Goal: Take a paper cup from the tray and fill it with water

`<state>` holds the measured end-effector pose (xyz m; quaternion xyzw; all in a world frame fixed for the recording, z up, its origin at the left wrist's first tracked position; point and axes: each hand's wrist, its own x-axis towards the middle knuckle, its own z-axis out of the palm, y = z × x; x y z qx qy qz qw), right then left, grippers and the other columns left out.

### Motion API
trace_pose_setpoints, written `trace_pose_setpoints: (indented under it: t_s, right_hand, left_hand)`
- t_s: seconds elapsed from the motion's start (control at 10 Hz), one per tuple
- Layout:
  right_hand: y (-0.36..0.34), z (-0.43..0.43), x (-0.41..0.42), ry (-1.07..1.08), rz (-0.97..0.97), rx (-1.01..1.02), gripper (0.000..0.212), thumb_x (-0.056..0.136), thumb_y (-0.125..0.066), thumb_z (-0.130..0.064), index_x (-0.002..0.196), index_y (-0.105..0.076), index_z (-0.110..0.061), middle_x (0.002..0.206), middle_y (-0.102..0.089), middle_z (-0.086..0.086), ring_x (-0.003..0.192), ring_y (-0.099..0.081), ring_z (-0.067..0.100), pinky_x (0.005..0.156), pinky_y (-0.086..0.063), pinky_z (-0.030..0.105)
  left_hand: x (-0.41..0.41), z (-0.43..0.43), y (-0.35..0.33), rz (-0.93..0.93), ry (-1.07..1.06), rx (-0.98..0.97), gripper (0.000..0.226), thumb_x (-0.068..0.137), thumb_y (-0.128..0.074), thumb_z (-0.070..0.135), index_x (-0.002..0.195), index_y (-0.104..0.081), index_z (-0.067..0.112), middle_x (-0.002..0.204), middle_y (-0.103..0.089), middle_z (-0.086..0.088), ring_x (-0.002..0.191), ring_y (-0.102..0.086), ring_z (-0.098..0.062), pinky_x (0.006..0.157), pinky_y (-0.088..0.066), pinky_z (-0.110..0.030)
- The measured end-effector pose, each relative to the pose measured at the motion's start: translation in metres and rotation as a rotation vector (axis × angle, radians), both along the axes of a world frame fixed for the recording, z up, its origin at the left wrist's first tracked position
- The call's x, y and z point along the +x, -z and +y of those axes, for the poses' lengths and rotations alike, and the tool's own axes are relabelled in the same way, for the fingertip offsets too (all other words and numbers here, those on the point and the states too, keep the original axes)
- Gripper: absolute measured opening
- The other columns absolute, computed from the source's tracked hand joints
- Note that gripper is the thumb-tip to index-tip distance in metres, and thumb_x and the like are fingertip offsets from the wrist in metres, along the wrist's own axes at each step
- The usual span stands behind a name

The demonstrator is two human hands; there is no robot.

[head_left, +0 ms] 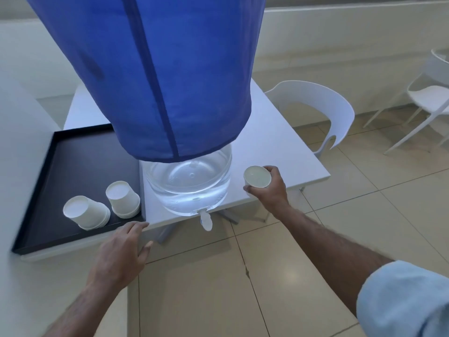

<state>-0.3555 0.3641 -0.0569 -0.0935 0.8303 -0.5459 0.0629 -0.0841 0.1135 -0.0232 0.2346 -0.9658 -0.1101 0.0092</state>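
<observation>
My right hand [269, 190] grips a white paper cup [257, 176], held upright above the table's front edge, to the right of the water jug. The clear jug [189, 183] under a blue fabric cover [155, 74] stands on the white table, and its small white tap [206, 220] hangs over the front edge. A black tray [73, 156] on the left carries two stacks of upside-down paper cups [104, 207]. My left hand [124, 251] hovers with fingers spread just in front of the tray's near right corner, holding nothing.
The white table [279, 142] ends just right of my right hand. A white chair [320, 110] stands behind the table's right side, with more white chairs [427, 98] at the far right. Beige tiled floor lies below the tap.
</observation>
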Motion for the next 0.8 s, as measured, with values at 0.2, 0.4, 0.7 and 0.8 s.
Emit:
trace_pose_setpoints:
  t_s: [0.2,0.4,0.7,0.8]
  right_hand:
    - [0.012,-0.017,-0.026,0.013,-0.031,0.038,0.073,0.066,-0.091,-0.026,0.123,-0.047,-0.017,0.112,-0.055,-0.003,0.102,-0.053,0.017,0.081,-0.044,0.027]
    - [0.024,-0.018,-0.035,0.017,-0.075,0.055,0.071,0.067,-0.089,-0.026,0.123,-0.046,-0.018,0.115,-0.056,-0.003,0.103,-0.055,0.018,0.073,-0.042,0.023]
    - [0.019,-0.005,-0.032,-0.066,-0.108,0.041,0.095,0.064,-0.093,-0.033,0.140,-0.038,-0.020,0.134,-0.047,-0.007,0.123,-0.046,0.013,0.098,-0.040,0.027]
    - [0.002,0.009,-0.023,-0.112,-0.019,0.101,0.095,0.069,-0.090,-0.035,0.145,-0.036,-0.016,0.146,-0.045,-0.004,0.133,-0.043,0.013,0.107,-0.035,0.028]
  left_hand:
    - [0.000,-0.006,-0.003,0.006,-0.009,-0.032,0.046,0.078,-0.075,0.026,0.122,-0.063,0.017,0.116,-0.069,0.000,0.105,-0.066,-0.027,0.077,-0.055,-0.042]
    - [-0.002,-0.009,0.000,-0.004,-0.020,-0.046,0.047,0.076,-0.077,0.022,0.120,-0.065,0.013,0.114,-0.070,-0.005,0.102,-0.067,-0.030,0.076,-0.056,-0.042]
    - [-0.005,-0.006,-0.001,0.022,-0.048,-0.030,0.045,0.076,-0.077,0.020,0.119,-0.065,0.011,0.114,-0.070,-0.006,0.103,-0.067,-0.031,0.080,-0.055,-0.044]
    - [-0.008,-0.010,-0.013,0.043,-0.072,-0.042,0.046,0.073,-0.079,0.015,0.116,-0.065,0.009,0.109,-0.071,-0.008,0.097,-0.067,-0.033,0.080,-0.055,-0.045]
